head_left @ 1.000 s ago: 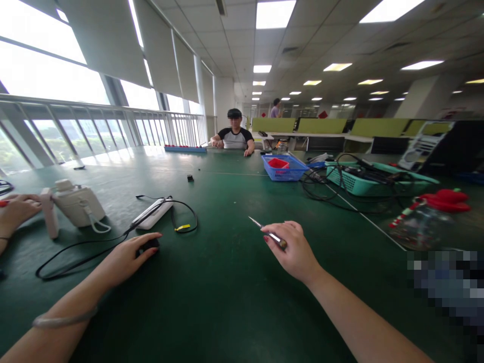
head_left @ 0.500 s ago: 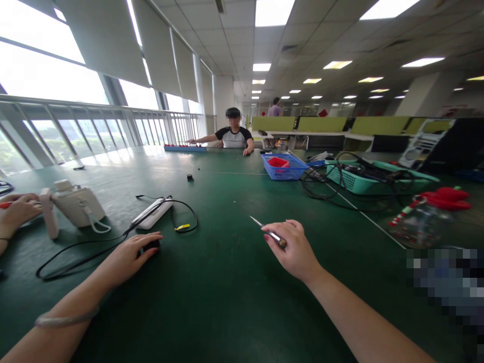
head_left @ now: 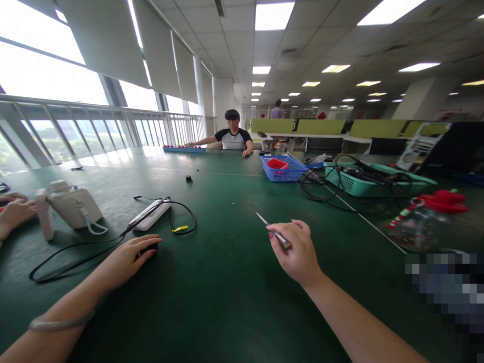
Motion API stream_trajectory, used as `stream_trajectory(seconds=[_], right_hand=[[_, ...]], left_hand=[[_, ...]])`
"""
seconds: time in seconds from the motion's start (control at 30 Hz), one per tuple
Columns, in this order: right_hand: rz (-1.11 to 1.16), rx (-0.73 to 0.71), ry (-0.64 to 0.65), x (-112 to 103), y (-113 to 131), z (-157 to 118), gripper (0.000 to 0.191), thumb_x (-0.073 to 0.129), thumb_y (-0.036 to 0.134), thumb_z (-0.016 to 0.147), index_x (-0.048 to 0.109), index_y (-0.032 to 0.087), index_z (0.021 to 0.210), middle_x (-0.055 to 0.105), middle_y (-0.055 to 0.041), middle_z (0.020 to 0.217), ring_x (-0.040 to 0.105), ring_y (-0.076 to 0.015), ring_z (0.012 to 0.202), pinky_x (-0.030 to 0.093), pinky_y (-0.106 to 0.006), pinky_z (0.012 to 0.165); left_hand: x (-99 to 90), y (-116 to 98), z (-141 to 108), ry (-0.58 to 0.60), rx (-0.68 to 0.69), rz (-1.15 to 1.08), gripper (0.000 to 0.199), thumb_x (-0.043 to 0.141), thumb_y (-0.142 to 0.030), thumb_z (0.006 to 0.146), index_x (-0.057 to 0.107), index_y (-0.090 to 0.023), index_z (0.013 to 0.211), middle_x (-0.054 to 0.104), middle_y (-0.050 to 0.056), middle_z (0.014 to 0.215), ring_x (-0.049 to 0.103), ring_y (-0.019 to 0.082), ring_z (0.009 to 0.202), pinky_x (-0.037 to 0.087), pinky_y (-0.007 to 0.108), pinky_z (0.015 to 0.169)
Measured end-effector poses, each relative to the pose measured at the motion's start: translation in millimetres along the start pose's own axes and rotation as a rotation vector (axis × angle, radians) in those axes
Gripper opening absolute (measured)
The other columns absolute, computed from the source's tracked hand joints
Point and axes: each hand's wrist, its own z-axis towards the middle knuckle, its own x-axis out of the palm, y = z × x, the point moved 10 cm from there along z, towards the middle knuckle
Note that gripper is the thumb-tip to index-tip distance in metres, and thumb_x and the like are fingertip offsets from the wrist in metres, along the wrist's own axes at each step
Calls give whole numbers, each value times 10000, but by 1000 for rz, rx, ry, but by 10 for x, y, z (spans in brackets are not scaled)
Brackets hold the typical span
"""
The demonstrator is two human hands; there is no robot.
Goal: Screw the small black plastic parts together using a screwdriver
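Note:
My right hand [head_left: 297, 252] is closed around a screwdriver [head_left: 282, 241], held above the green table. Its thin metal tip points forward and a little left; the end of the handle shows beneath my fingers. On the left, my left hand [head_left: 128, 259] lies low over the table with its fingers curled over a small black object [head_left: 153, 247], mostly covered by them. Just beyond that hand are a long white device [head_left: 152, 217] and a looped black cable [head_left: 71, 269] with a yellow tag.
At far left, another person's hands [head_left: 15, 214] are beside a pink case [head_left: 45, 214] and a cream bottle [head_left: 75, 204]. A blue basket [head_left: 283, 174], a green basket [head_left: 351, 187] with cables and a red-lidded jar [head_left: 419, 227] stand right. Someone sits across the table [head_left: 212, 282].
My right hand has shifted slightly right with the screwdriver, whose tip now sits a little higher. My left hand stays over the black object. The other person's hands at far left have moved.

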Motion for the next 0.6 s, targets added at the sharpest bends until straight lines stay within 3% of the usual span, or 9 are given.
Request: stream_trajectory(seconds=[0.43, 0.6], right_hand=[[-8, 45, 77, 136, -46, -21, 140, 538, 258, 913, 612, 281, 1029, 717, -5, 954, 646, -229, 906, 328, -516, 1001], [-6, -38, 121, 169, 164, -6, 200, 542, 228, 912, 612, 301, 1084, 710, -5, 1037, 632, -223, 966, 310, -514, 1022]], left_hand=[[35, 0, -3, 18, 11, -4, 504, 439, -546, 903, 588, -262, 1292, 571, 77, 1354, 576, 277, 1183, 448, 409, 1041], [40, 25, -2, 16, 7, -12, 513, 422, -569, 902, 596, -271, 1282, 577, 56, 1348, 579, 263, 1183, 453, 377, 1042]])
